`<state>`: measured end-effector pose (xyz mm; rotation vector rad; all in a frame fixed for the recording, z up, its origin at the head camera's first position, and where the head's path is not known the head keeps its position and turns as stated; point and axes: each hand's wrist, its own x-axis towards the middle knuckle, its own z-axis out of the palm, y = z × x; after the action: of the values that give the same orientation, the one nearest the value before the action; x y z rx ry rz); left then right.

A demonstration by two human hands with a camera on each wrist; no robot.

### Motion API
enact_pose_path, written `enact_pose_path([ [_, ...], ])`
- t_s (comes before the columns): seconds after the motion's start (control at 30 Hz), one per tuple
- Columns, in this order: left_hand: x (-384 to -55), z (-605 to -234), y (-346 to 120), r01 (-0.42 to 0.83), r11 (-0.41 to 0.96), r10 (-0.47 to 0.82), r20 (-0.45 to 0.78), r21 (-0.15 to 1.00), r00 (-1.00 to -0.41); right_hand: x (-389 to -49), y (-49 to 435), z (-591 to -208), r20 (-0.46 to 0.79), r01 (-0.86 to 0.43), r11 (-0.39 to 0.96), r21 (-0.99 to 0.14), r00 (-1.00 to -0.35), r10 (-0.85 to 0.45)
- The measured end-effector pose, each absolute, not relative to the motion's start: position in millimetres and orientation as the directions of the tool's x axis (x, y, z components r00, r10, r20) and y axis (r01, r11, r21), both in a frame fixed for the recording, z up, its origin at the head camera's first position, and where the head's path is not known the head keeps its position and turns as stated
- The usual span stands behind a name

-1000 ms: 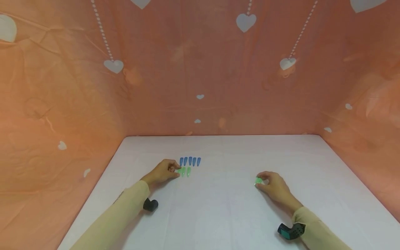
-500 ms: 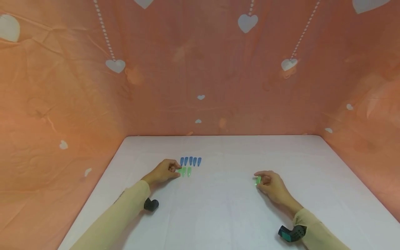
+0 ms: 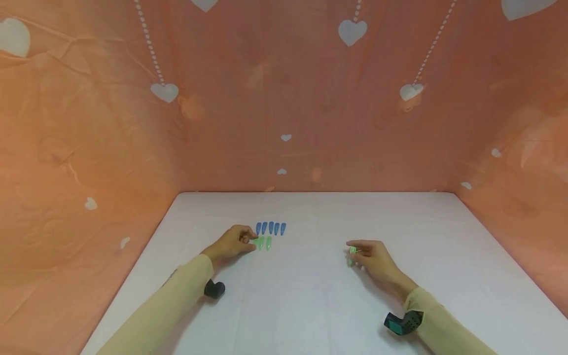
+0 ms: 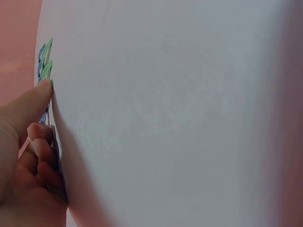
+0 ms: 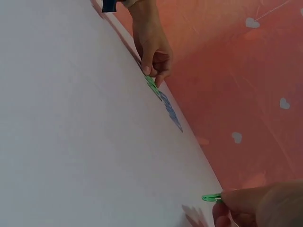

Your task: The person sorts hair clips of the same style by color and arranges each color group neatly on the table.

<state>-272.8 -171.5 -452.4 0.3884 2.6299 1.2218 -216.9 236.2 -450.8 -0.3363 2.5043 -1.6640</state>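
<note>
Several blue hair clips (image 3: 271,228) lie side by side in a row on the white table. Just in front of them is a shorter row of green hair clips (image 3: 268,243). My left hand (image 3: 232,242) rests at the left end of that green row, its thumb and forefinger pinching the endmost green clip, which they partly cover. In the left wrist view my thumb (image 4: 35,101) hides part of both rows. Further right, above the table, my right hand (image 3: 374,259) holds another green hair clip (image 5: 211,197) between thumb and fingers, its slotted narrow shape showing in the right wrist view.
The white tabletop (image 3: 301,305) stretches around both hands. An orange cloth with pale hearts (image 3: 352,32) hangs behind it and along both sides. Dark devices sit at both wrists, one of them the right wrist device (image 3: 403,323).
My right hand first turns the green hair clip in its fingers, then moves left with it towards the rows. My left hand stays at the green row.
</note>
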Motion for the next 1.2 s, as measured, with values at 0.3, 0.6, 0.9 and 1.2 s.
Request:
enact_pose_path([
  [0.3,-271.5,-450.4,-172.2,0.129,0.6,0.323,-0.092,0.79,-0.942,-226.2,208.8,-452.4,0.034,-0.132,0.332,-0.934,-0.958,-0.285],
  [0.6,-275.3,-454.2,-174.4,0.161,0.6,0.347,-0.074,0.783,-0.935,-233.7,189.3,-455.7,0.071,-0.174,0.286,-0.942,-0.939,-0.335],
  [0.9,-275.9,-455.9,-175.1,0.129,0.612,0.325,-0.1,0.78,-0.94,-239.2,168.6,-462.2,0.08,-0.19,0.269,-0.944,-0.925,-0.371],
  [1.2,-276.5,-455.0,-175.2,0.141,0.609,0.331,-0.089,0.78,-0.94,-245.0,148.7,-462.1,0.055,-0.166,0.255,-0.953,-0.919,-0.39],
])
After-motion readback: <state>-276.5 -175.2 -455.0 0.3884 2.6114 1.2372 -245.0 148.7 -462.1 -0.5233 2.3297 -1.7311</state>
